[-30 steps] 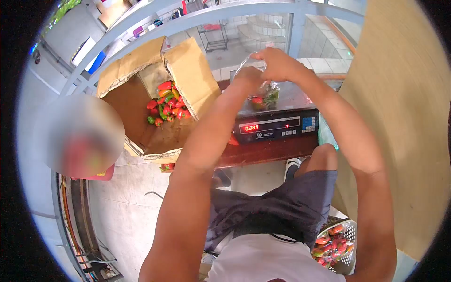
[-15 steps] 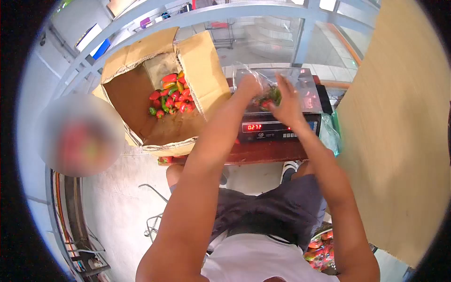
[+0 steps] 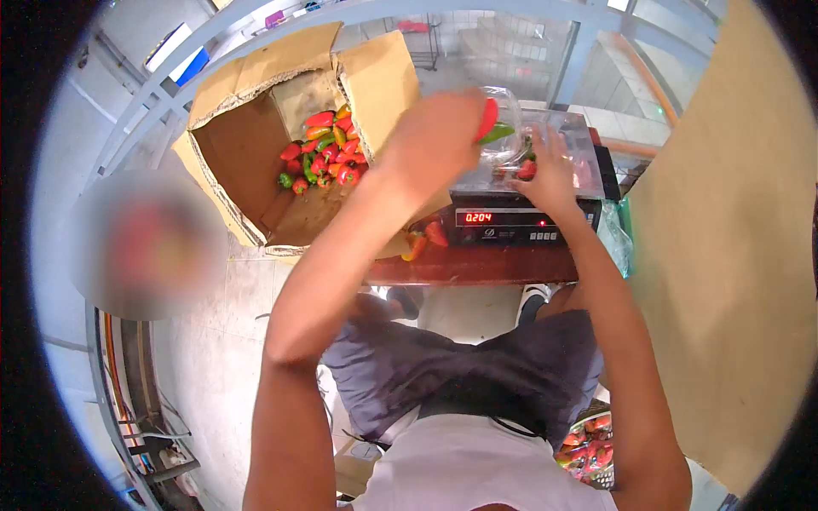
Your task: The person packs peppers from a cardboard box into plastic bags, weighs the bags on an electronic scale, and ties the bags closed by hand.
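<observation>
Red-and-green pepper point(image 3: 488, 117) is sitting in L hand point(image 3: 439, 132), up over L side of scale point(image 3: 515, 232), just beside clear bag point(image 3: 511, 104). Red part is running roughly upright, green part is pointing R; can't tell if 1 pc or 2. Of the hands, L is clasping it, blurred; R hand point(image 3: 552, 170) is spreading its fingers beside bag, can't tell if gripping. Bag is holding a few peppers point(image 3: 527, 169) over scale; display's showing 0.204. To L, cardboard box point(image 3: 239, 162) is gaping open w/ red/green/orange pile point(image 3: 328, 152) inside; flap point(image 3: 382, 75) is standing btwn pile & scale. Loose peppers point(image 3: 433, 233) are lying on bench point(image 3: 477, 272), front L of scale. Low R, basket point(image 3: 607, 479) is holding bagged peppers point(image 3: 588, 451).
</observation>
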The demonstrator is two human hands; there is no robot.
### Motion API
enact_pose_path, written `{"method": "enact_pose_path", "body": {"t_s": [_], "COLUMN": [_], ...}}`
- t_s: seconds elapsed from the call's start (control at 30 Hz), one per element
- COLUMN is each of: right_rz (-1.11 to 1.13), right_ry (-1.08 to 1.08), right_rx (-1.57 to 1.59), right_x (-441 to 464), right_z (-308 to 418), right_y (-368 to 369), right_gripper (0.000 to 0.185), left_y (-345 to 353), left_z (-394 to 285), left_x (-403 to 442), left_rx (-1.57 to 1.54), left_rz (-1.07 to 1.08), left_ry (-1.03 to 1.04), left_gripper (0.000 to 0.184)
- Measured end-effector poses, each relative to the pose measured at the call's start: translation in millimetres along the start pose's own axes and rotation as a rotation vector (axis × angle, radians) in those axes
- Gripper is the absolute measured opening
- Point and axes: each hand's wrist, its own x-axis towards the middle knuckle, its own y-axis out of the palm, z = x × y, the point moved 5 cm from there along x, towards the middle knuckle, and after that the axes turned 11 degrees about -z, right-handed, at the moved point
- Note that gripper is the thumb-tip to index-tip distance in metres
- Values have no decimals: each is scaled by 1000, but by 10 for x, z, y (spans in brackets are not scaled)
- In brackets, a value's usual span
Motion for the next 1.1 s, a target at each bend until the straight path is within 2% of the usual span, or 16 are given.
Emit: {"method": "enact_pose_path", "body": {"t_s": [0.07, 0.13, 0.2, 0.27, 0.33, 0.43, 0.53, 0.63, 0.73, 0.83, 0.93, 1.0, 1.03, 1.07, 1.1], "right_rz": [-36, -88, -96, -34, 104, 29, 49, 28, 43, 42, 18, 24, 27, 24, 19], "right_ry": [-70, 31, 185, 481, 573, 460, 455, 491, 524, 576, 510, 534, 546, 552, 561], "right_rx": [161, 232, 280, 242, 145, 211, 135, 172, 168, 220, 181, 216, 231, 246, 258], "right_x": [-150, -430, -812, -1303, -1791, -1898, -1869, -1851, -1840, -1848, -1876, -1897, -1897, -1902, -1915], "right_z": [-43, -234, -473, -754, -974, -928, -864, -848, -904, -896, -944, -973, -993, -1014, -1044], "right_y": [-340, -706, -1016, -1103, -1053, -1122, -1140, -1121, -1084, -1070, -1067, -1061, -1052, -1025, -1007], "right_gripper": [103, 90, 72, 54, 41, 34, 32, 31, 29, 28, 28, 28, 28, 28, 28], "left_y": [-495, -583, -62, 567, 1053, 1595, 1776, 1889, 1875, 1743, 1295, 781, 497, 242, 61], "left_z": [-71, 63, 62, -23, -163, -244, -208, -186, -196, -206, -97, 117, 277, 477, 714], "left_x": [-394, -1018, -1788, -2443, -2840, -3218, -3132, -3158, -3212, -3148, -2846, -2652, -2544, -2452, -2393], "left_rx": [-162, -510, -1250, -1221, -1205, -1266, -810, -593, -604, -626, -808, -1085, -1127, -1164, -1000], "left_rz": [-53, -99, -66, 270, 355, 424, 592, 481, 514, 454, 280, -39, -238, -437, -494], "left_ry": [-273, -373, -884, -1092, -1195, -1411, -981, -806, -790, -701, -808, -898, -861, -813, -793], "left_gripper": [40, 44, 46, 48, 45, 51, 54, 63, 63, 59, 56, 56, 57, 57, 55]}}
